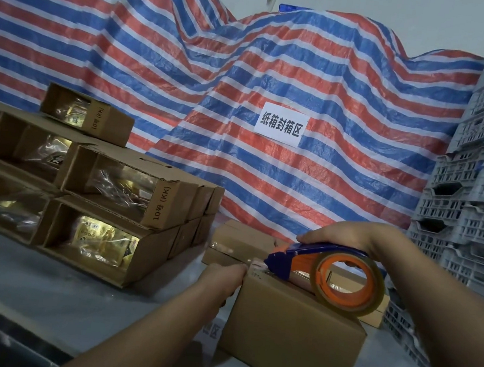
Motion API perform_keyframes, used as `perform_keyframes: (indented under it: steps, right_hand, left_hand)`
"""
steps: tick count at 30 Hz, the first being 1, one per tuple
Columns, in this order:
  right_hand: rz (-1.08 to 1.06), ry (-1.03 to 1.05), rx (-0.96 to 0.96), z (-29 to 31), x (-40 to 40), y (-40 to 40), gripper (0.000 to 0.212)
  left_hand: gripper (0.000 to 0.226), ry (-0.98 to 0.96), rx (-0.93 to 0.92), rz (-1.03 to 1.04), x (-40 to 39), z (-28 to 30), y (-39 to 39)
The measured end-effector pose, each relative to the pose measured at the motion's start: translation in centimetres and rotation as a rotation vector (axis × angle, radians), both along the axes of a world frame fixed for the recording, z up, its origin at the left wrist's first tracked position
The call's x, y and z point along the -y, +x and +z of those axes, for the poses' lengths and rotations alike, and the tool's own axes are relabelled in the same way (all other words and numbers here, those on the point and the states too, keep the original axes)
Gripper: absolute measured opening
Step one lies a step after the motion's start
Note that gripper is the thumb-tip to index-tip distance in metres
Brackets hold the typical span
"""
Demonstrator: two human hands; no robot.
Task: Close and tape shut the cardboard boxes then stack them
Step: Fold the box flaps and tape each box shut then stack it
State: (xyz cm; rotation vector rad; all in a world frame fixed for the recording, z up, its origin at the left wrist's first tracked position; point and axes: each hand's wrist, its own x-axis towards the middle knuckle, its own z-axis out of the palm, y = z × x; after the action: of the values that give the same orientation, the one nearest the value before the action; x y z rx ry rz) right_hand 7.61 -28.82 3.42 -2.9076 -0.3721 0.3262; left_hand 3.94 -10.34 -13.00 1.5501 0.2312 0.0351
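Tape work under way on a closed brown cardboard box (293,334), set near the front edge of the grey surface (42,287), toward its right side. Right hand (346,234) arched over the blue-and-orange tape dispenser with its clear roll (341,279), fingers curled round the top of the handle, nose pressed down at the box's far left top edge, probably to lay tape along the flap seam. Left hand (224,275) gripping the box's left top edge, fingers wrapped over it and partly hidden, seemingly to steady the box against the dispenser's pull.

Just behind, another flat brown carton (237,240), touching or nearly so; cannot tell whether sealed. Toward the left edge of the surface, a stack of open-ended brown cartons with gold packets inside (106,198), well apart from the box in hand, apparently awaiting closing.

Behind the surface, a red, white and blue striped tarpaulin (187,71) draped over bulky shapes, bearing a white paper sign with printed characters (280,124). At the right, stacked grey plastic crates (482,180).
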Motion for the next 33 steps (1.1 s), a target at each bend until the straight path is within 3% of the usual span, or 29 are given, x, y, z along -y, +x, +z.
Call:
perform_keyframes:
  steps: [4, 6, 10, 13, 17, 19, 22, 24, 26, 28, 31, 33]
  right_hand:
    - [-0.053, 0.067, -0.029, -0.1, -0.1, 0.4, 0.031]
    - [-0.04, 0.093, -0.013, -0.2, 0.1, 0.7, 0.041]
    - [0.005, -0.031, -0.02, 0.2, 0.2, 0.3, 0.027]
    - [0.009, 0.016, -0.023, -0.1, 0.4, 0.3, 0.027]
    - [-0.019, 0.049, -0.016, -0.3, 0.3, -0.2, 0.029]
    - [-0.024, 0.138, -0.017, -0.5, 0.3, -0.3, 0.028]
    - [-0.076, 0.439, -0.058, -0.9, 0.5, -0.2, 0.021]
    - [-0.082, 0.464, -0.08, -1.3, 0.5, -0.3, 0.013]
    - [-0.076, 0.48, -0.077, -1.4, 0.4, -0.2, 0.024]
    - [-0.066, 0.427, -0.08, -1.0, 0.3, -0.5, 0.034]
    - [-0.064, 0.149, -0.142, 0.2, 0.0, -1.1, 0.043]
    - [-0.089, 0.134, -0.182, 0.8, 0.3, -0.9, 0.052]
  left_hand:
    - [0.048, -0.033, -0.099, -0.063, -0.3, -1.0, -0.6]
    - [0.038, 0.056, -0.095, -0.004, -0.4, -1.8, -0.5]
    - [0.036, 0.0, 0.238, 0.159, -0.7, -1.5, -0.1]
    - [0.037, -0.007, 0.389, 0.0, 0.8, -0.7, -1.4]
    - [0.025, 0.154, 0.42, -0.128, 2.2, -1.2, -3.1]
    - [0.04, 0.209, 0.451, -0.118, 1.9, -1.6, -2.9]
    - [0.058, 0.328, 0.5, -0.163, 1.1, -1.6, -2.3]
    - [0.069, 0.458, 0.522, -0.212, 0.6, -1.2, -2.7]
    - [0.074, 0.612, 0.544, -0.186, 0.3, -1.0, -2.8]
    - [0.072, 0.748, 0.558, -0.15, 0.1, -1.1, -2.5]
    - [0.072, 0.899, 0.53, -0.132, 0.0, -0.9, -2.4]
    - [0.071, 0.971, 0.531, -0.127, -0.1, -0.7, -2.4]
